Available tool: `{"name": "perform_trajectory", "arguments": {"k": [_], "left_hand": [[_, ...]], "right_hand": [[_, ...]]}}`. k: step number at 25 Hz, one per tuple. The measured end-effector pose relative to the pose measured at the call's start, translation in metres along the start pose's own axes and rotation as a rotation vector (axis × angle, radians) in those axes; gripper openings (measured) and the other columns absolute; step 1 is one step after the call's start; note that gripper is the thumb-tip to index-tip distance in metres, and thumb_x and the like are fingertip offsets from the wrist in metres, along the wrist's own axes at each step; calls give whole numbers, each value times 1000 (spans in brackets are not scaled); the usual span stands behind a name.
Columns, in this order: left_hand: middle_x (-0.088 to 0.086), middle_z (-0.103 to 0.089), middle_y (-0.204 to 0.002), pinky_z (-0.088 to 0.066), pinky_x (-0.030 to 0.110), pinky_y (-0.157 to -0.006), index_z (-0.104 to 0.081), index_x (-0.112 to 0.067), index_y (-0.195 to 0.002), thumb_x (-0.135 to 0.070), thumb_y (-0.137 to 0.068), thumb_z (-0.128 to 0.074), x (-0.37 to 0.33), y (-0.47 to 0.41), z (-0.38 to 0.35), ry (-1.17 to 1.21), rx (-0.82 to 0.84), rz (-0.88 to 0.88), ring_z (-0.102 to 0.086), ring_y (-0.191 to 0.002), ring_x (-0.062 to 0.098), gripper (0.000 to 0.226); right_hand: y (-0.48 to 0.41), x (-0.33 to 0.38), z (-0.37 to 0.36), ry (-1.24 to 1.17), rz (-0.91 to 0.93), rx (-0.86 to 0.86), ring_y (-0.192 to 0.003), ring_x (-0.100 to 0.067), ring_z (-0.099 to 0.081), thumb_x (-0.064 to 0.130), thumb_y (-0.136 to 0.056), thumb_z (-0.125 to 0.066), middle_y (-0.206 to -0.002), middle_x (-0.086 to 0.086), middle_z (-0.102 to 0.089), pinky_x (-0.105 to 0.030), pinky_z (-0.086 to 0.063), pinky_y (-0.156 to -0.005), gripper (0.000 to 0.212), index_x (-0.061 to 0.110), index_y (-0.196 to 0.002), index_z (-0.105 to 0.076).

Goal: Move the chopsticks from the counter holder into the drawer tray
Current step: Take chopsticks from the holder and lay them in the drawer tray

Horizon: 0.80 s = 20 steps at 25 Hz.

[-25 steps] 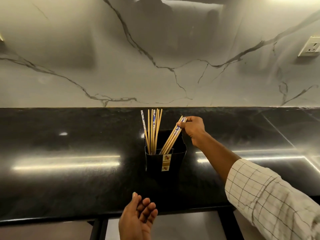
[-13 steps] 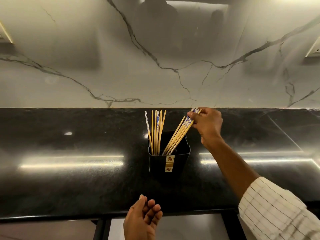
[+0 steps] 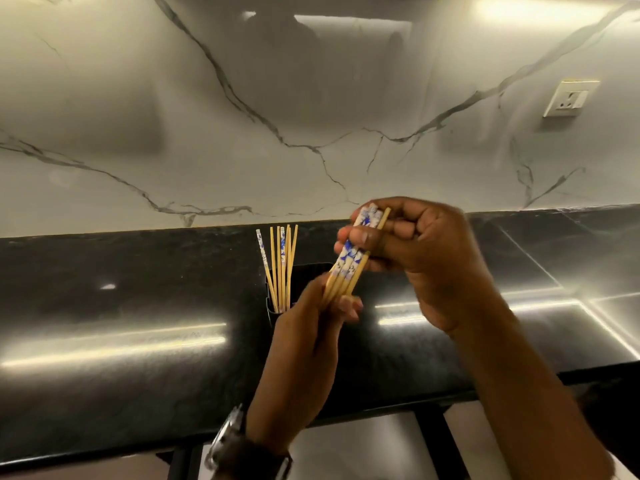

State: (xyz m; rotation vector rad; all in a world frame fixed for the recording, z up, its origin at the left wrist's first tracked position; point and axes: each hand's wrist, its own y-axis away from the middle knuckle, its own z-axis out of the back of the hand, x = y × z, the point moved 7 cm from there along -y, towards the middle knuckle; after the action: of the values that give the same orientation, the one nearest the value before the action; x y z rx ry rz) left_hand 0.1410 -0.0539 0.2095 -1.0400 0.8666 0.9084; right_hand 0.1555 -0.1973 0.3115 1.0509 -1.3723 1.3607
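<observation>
Lifted clear of the holder since the earlier frame, a bundle of chopsticks (image 3: 349,263) is now held up in front of the camera by both hands, where before only the right hand gripped it while its tips were still inside the holder. The left hand, previously idle and half curled at the counter's near edge, has been raised to meet it.

A pale marble wall (image 3: 173,116) with dark veins fills the upper half of the view, and a white socket plate (image 3: 569,98) is fixed to it at the right. Below it, the black polished counter (image 3: 121,358) stretches across the frame, streaked with reflected light.

The right hand (image 3: 422,258) is closed around the upper, blue-and-white patterned ends of the bundle, with the thumb pressed across them. The left hand (image 3: 311,327) is wrapped loosely around the lower, plain wooden ends; a watch (image 3: 228,441) is worn on its wrist. The bundle is tilted, its top leaning to the right.

The black holder (image 3: 277,306) stands on the counter behind the hands and is largely hidden by them. A second group of chopsticks (image 3: 281,268) is left standing nearly upright in its left side.

The drawer tray is not visible.
</observation>
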Motion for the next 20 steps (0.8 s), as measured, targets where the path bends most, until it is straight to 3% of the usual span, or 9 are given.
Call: {"name": "perform_trajectory", "arguments": {"k": [3,6,11,15,18,20], "left_hand": [[8,-70,-78,-51,34,-54,-64,-12,-107,-22,-101,-49,20,0,-11,254,113,141,-61,-58,23,19],[9,-69,-75,-45,29,-48,-64,-7,-104,-22,-101,-48,29,9,-11,280,101,186,-55,-55,22,22],[14,-73,-80,-46,28,-47,-63,-4,-106,-25,-100,-48,35,8,-9,281,119,219,-57,-55,23,27],[14,-73,-78,-47,28,-46,-64,-4,-102,-23,-102,-47,43,12,0,237,88,229,-57,-54,25,25],[12,-72,-73,-44,27,-44,-63,-2,-102,-22,-103,-45,59,20,19,285,-113,313,-53,-52,23,27],[12,-72,-74,-48,29,-48,-63,0,-105,-22,-105,-43,67,30,34,454,-293,415,-58,-55,22,29]], "right_hand": [[-2,-27,1,37,-162,96,-91,-29,-77,7,-90,-67,-96,-15,-78,-40,-62,-80,21,0,-110,-69],[1,-49,7,68,-294,155,-91,-32,-76,10,-96,-59,-95,-17,-78,-41,-62,-81,19,-1,-108,-69],[2,-54,14,86,-289,79,-76,-27,-77,6,-92,-65,-85,-16,-78,-37,-64,-72,12,-2,-100,-69],[3,-43,31,103,-142,-226,-74,-32,-77,4,-87,-71,-78,-14,-78,-38,-63,-69,7,0,-93,-72],[14,-19,60,-34,25,-560,-74,-26,-78,4,-85,-74,-80,-12,-78,-36,-62,-70,10,4,-95,-74],[30,-11,74,-239,99,-706,-76,-24,-78,2,-83,-74,-81,-12,-78,-31,-62,-68,8,6,-91,-73]]}}
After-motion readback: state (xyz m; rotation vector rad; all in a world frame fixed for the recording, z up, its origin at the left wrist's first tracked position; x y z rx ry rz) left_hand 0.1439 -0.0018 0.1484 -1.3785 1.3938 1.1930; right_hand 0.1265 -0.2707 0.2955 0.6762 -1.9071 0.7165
